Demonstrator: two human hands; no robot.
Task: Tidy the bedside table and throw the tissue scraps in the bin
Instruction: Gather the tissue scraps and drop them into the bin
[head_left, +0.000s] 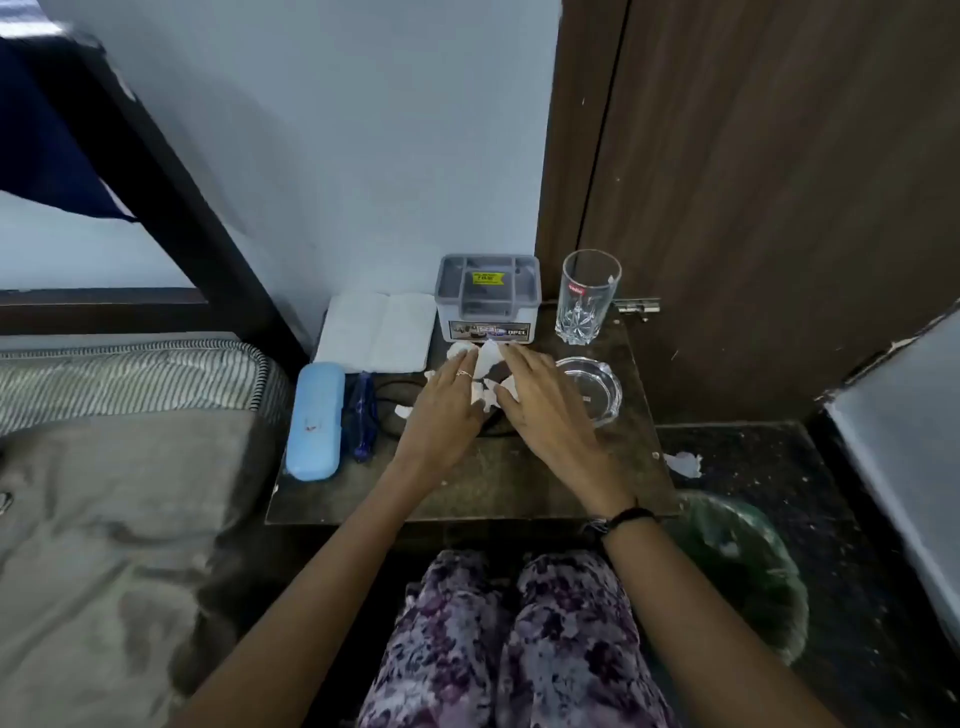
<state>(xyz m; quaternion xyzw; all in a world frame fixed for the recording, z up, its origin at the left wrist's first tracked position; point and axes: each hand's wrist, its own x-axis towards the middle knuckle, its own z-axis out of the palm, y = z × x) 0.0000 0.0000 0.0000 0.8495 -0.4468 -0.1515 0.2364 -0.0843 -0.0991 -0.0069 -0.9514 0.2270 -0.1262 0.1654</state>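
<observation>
Both hands, left (445, 400) and right (545, 402), lay fingers straight over the tissue scraps (485, 364); better to cup inward, sparing the glass (587, 296).

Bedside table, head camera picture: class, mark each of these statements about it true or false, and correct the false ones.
1. Both hands, the left hand and right hand, lie over white tissue scraps on the dark bedside table. True.
2. The tall clear drinking glass lies on its side. False: it stands upright near the brown wooden door.
3. A light blue oblong case lies at the table's left edge. True.
4. The green bin stands on the table. False: it stands on the floor, beside the table's right front corner.
5. Every scrap is on the table. False: one white scrap lies on the floor.
</observation>
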